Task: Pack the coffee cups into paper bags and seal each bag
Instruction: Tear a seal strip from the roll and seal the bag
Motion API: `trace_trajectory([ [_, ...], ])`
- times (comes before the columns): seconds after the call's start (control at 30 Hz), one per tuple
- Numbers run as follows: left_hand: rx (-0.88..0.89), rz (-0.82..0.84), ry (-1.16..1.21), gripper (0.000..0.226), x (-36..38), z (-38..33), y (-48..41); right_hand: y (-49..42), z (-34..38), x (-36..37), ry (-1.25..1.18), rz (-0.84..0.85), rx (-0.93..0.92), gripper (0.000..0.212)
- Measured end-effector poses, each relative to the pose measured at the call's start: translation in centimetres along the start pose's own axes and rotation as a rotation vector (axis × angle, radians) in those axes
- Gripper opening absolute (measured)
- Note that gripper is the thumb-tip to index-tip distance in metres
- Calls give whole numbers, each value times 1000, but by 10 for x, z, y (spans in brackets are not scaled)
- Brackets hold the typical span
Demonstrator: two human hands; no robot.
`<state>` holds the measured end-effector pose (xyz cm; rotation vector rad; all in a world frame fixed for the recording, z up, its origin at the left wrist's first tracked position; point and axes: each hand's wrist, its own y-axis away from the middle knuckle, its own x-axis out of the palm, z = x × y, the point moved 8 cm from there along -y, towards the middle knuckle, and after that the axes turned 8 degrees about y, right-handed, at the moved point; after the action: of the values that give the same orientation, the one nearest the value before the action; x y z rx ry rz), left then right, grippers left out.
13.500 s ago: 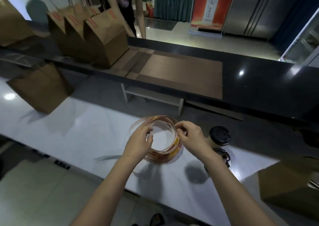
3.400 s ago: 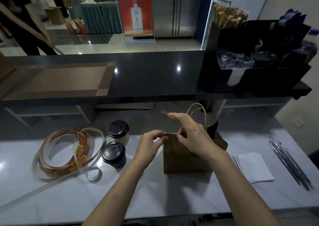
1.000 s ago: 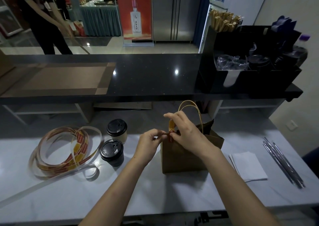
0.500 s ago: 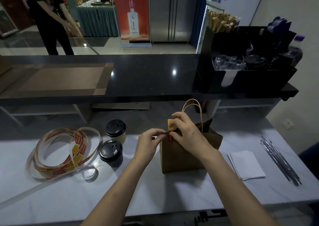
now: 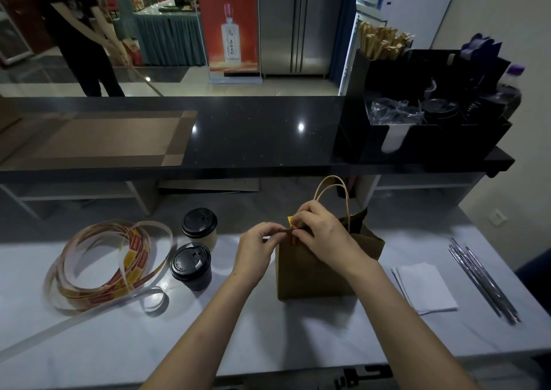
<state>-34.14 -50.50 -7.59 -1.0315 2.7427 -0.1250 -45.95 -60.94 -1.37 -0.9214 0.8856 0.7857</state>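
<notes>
While the paper bag [image 5: 325, 266] stood upright on the surface [image 5: 298, 330], fingers of the left hand [image 5: 258, 248] and right hand [image 5: 323, 234] both pinched the sticker [image 5: 292, 232] at its top edge, apparently to seal it. 2 lidded cups [image 5: 199, 228] [image 5: 190, 266] waited just left of the bag, unpacked.

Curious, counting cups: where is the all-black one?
Head view: the black cup stands left of the paper bag, beside the sticker coil, before the pale cup.

A café service counter: lidded takeaway cups [image 5: 190, 266], black condiment organizer [image 5: 417, 139], stirrers [image 5: 381, 42].
</notes>
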Motion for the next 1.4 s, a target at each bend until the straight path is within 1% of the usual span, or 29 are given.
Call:
trace_trajectory([
  [0.1, -13, 0, -11, 14, 0, 1, 0, -1, 0, 1, -2, 16, 11, 23],
  [0.2, -24, 6, -13, 12, 0, 2, 0, 0, -1, 2, 0, 26, 7, 19],
  [0.37, -23, 5, -35, 11, 0, 1, -1, -1, -2, 5, 6, 47, 15, 18],
  [0.67, -15, -7, -71, 12, 2, -1, 0, -3, -1, 8, 30, 133, 41, 16],
  [0.87, 11, -24, -88, 17, 2, -2, 0, -4, -2, 13, 76, 221, 71, 21],
  [1.1, -8, -19, -83, 15, 2, 1, -1, -5, -1, 16, 113, 244, 83, 24],
  [1.3, -32, 14, -57, 14, 0, 1, -1, -3, -2, 15, 83, 267, 94, 24],
  [1.4, -41, 55, -36, 18, -2, -3, -1, -2, -1, 9, -5, 237, 111, 30],
])
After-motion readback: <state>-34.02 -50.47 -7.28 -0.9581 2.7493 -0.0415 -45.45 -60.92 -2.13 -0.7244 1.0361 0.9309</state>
